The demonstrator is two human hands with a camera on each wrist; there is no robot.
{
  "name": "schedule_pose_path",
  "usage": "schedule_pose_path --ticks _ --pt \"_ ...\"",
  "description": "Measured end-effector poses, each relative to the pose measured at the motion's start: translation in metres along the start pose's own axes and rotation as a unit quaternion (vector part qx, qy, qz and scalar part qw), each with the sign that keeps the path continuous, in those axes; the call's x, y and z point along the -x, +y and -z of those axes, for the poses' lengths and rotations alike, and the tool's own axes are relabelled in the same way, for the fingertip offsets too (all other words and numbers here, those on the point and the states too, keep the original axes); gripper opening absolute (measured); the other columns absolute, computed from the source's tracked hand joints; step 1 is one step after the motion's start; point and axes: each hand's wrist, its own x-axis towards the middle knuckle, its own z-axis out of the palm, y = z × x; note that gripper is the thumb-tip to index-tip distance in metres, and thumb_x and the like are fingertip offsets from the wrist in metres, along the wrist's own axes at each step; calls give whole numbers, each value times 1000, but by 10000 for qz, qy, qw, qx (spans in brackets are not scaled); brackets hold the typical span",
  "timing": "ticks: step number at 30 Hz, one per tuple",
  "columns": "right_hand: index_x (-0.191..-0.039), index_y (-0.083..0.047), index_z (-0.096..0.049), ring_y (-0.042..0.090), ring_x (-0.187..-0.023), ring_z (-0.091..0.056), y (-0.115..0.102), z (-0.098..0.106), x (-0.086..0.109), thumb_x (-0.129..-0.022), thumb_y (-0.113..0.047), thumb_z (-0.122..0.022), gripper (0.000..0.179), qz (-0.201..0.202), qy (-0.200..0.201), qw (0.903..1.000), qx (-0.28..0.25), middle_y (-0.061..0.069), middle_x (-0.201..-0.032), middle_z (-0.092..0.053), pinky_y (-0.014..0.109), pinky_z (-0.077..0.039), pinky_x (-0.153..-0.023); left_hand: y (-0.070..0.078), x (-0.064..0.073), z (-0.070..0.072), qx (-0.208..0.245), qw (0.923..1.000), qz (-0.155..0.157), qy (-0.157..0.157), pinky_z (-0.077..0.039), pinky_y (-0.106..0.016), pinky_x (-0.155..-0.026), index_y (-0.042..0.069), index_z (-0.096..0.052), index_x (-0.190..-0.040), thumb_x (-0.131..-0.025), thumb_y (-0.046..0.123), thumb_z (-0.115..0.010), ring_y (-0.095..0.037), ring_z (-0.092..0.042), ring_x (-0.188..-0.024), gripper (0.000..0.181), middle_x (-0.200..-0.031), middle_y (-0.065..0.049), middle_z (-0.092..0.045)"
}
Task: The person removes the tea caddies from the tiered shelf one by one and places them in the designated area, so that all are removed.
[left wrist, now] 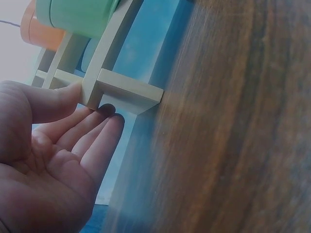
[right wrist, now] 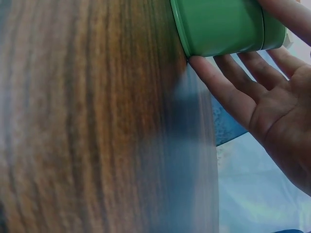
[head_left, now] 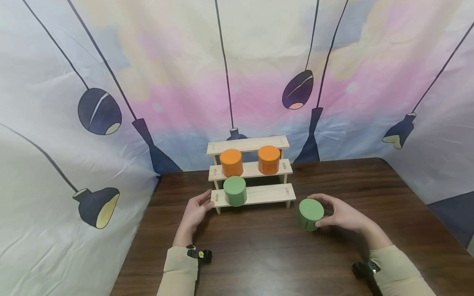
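My left hand pinches the left end of the bottom step of a three-step pale wooden display stand; the left wrist view has the thumb on one face of the board and fingertips at its other side. My right hand grips a green round tin to the right of the stand, thumb and fingers on opposite sides. In the right wrist view this green tin's rim is close to the tabletop. A second green tin stands on the bottom step, near my left hand.
Two orange tins stand on the middle step, one left and one right. The top step bears nothing. Under everything is a dark wood table, with a lamp-patterned cloth hanging behind.
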Motion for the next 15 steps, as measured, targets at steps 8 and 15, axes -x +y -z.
schedule_pose_path --ticks 8,15 --pt "-155 -10 -55 15 -131 -56 -1 -2 0 -83 -23 -95 83 16 -51 10000 70 10 -145 -62 31 -51 -100 0 1 1 -40 10000 57 -33 -47 -47 -115 -3 -48 -158 -103 1 -64 -37 -52 -145 57 -160 -22 -50" --pt "-162 -9 -46 24 -139 -52 -5 0 1 -85 -24 -94 92 23 -210 9997 80 15 -155 -54 34 -53 -102 0 0 0 -15 10000 57 -2 -47 -45 -114 -3 -49 -158 -103 0 -65 -37 -53 -144 57 -159 -21 -51"
